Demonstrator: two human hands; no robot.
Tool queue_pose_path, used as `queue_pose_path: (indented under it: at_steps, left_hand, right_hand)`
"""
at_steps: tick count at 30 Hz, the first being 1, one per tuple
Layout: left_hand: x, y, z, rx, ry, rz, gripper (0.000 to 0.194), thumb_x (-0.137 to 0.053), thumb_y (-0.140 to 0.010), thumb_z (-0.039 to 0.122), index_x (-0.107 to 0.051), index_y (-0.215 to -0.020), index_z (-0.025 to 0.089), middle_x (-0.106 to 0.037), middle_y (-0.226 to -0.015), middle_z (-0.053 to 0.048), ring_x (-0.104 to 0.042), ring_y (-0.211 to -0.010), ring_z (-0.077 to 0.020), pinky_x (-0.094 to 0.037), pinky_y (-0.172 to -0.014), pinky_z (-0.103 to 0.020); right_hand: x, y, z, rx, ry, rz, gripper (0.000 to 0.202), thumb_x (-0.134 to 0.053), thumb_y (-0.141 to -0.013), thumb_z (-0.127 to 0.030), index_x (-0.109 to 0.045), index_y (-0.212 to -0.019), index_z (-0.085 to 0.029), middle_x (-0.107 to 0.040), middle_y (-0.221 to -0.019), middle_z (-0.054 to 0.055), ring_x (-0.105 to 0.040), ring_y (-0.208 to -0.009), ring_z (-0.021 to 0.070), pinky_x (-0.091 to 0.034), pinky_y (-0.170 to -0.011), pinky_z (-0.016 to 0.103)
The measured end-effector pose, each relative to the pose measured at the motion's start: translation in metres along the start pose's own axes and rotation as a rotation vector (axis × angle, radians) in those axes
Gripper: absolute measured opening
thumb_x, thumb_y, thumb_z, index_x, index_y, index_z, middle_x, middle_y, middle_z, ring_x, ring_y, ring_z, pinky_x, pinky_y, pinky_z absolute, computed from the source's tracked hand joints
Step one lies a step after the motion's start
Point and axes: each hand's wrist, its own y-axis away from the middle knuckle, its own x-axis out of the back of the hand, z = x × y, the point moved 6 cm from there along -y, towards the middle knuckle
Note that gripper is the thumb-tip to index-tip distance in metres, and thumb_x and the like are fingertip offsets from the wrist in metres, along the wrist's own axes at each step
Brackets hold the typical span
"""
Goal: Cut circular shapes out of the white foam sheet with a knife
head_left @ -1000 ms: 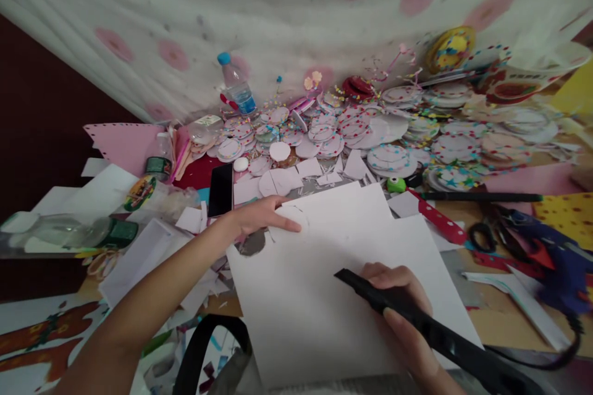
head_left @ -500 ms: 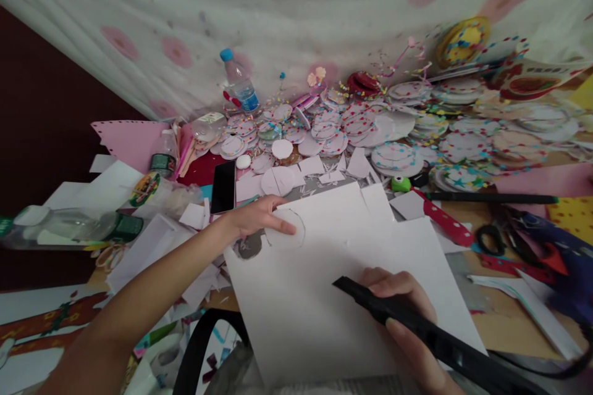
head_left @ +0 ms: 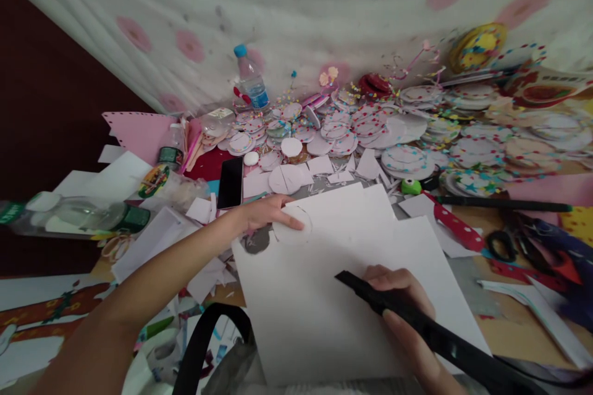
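Observation:
A white sheet of board lies in front of me with a round hole near its left edge, grey showing through. Beside the hole, a circle is outlined in the board by a thin dark line. My left hand grips the board's far left edge, its thumb on the circle and its other fingers partly hidden. In my right hand is a black utility knife, its slanted tip pointing left over the middle of the board. A gap between tip and board cannot be judged.
Behind the board lie white scraps, a phone and many stacked white discs with coloured dots. A water bottle stands at the back. Bottles crowd the left; black-handled scissors and a black pen lie right.
The view has shifted slightly, so most things appear a little farther right. The left hand keeps its place on the board; the knife tip sits marginally farther left over it.

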Motion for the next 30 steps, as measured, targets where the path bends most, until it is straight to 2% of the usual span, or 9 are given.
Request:
queue_pose_path:
  at_steps: [2, 5, 8, 12, 16, 20, 25, 30]
  left_hand:
    - [0.007, 0.000, -0.003, 0.049, -0.070, 0.030, 0.052, -0.088, -0.057, 0.035, -0.069, -0.101, 0.015, -0.074, -0.100, -0.008, -0.068, -0.079, -0.0180, -0.055, -0.070, -0.028]
    - [0.013, 0.008, -0.007, 0.123, -0.241, 0.009, 0.046, -0.085, -0.059, 0.041, -0.069, -0.094, 0.016, -0.072, -0.094, -0.005, -0.066, -0.076, -0.0147, -0.051, -0.065, -0.023]
    - [0.013, 0.021, -0.010, 0.113, -0.317, 0.004, 0.042, -0.082, -0.061, 0.040, -0.065, -0.091, 0.016, -0.067, -0.082, 0.000, -0.061, -0.068, -0.0109, -0.048, -0.062, -0.021]
    - [0.002, 0.031, -0.017, -0.040, -0.355, 0.190, 0.045, -0.077, -0.064, 0.040, -0.057, -0.096, 0.016, -0.059, -0.071, 0.004, -0.053, -0.060, -0.0105, -0.039, -0.054, -0.020]
    - [-0.014, 0.031, -0.020, -0.197, -0.470, 0.453, 0.032, -0.059, -0.078, 0.048, -0.049, -0.072, 0.019, -0.045, -0.062, 0.005, -0.043, -0.057, -0.0106, -0.028, -0.050, -0.021]
    - [-0.027, 0.031, -0.018, -0.222, -0.542, 0.541, 0.039, -0.049, -0.085, 0.046, -0.035, -0.060, 0.021, -0.031, -0.058, 0.006, -0.034, -0.057, -0.0110, -0.022, -0.051, -0.024]
    - [-0.041, 0.035, -0.013, -0.204, -0.642, 0.627, 0.039, -0.050, -0.086, 0.040, -0.031, -0.058, 0.021, -0.034, -0.057, 0.005, -0.035, -0.056, -0.0117, -0.020, -0.054, -0.026]
    - [-0.048, 0.032, -0.016, -0.184, -0.775, 0.699, 0.033, -0.047, -0.089, 0.041, -0.043, -0.063, 0.021, -0.048, -0.061, 0.001, -0.049, -0.061, -0.0167, -0.024, -0.055, -0.027]
  right_hand:
    - [-0.001, -0.002, 0.001, 0.020, 0.078, 0.017, 0.019, -0.057, -0.087, -0.041, -0.058, -0.099, -0.026, -0.056, -0.079, 0.004, -0.052, -0.068, 0.0183, -0.043, -0.057, 0.029]
    - [-0.002, -0.004, -0.003, 0.054, 0.249, 0.075, 0.016, -0.058, -0.086, -0.033, -0.059, -0.102, -0.028, -0.060, -0.087, 0.005, -0.057, -0.072, 0.0205, -0.047, -0.057, 0.031]
    - [0.002, -0.002, -0.004, 0.014, 0.390, 0.153, 0.018, -0.060, -0.082, -0.035, -0.060, -0.100, -0.033, -0.063, -0.089, 0.004, -0.061, -0.073, 0.0257, -0.050, -0.056, 0.037]
    - [0.013, 0.004, -0.003, -0.016, 0.479, 0.236, 0.019, -0.062, -0.078, -0.038, -0.062, -0.097, -0.038, -0.065, -0.088, 0.004, -0.064, -0.074, 0.0309, -0.053, -0.056, 0.044]
    - [0.025, 0.012, -0.005, -0.015, 0.537, 0.248, 0.019, -0.065, -0.077, -0.038, -0.063, -0.096, -0.036, -0.066, -0.089, 0.005, -0.066, -0.076, 0.0314, -0.055, -0.059, 0.045]
    - [0.026, 0.018, -0.017, 0.006, 0.570, 0.261, 0.020, -0.066, -0.078, -0.039, -0.063, -0.096, -0.030, -0.066, -0.092, 0.006, -0.065, -0.079, 0.0283, -0.054, -0.064, 0.042]
    - [0.006, 0.009, -0.039, 0.036, 0.517, 0.258, 0.017, -0.063, -0.081, -0.033, -0.060, -0.097, -0.028, -0.063, -0.092, 0.007, -0.060, -0.071, 0.0240, -0.049, -0.059, 0.038]
    - [-0.006, -0.020, -0.049, 0.229, 0.557, 0.125, 0.017, -0.062, -0.083, -0.028, -0.059, -0.099, -0.025, -0.064, -0.085, 0.006, -0.060, -0.065, 0.0201, -0.048, -0.052, 0.032]
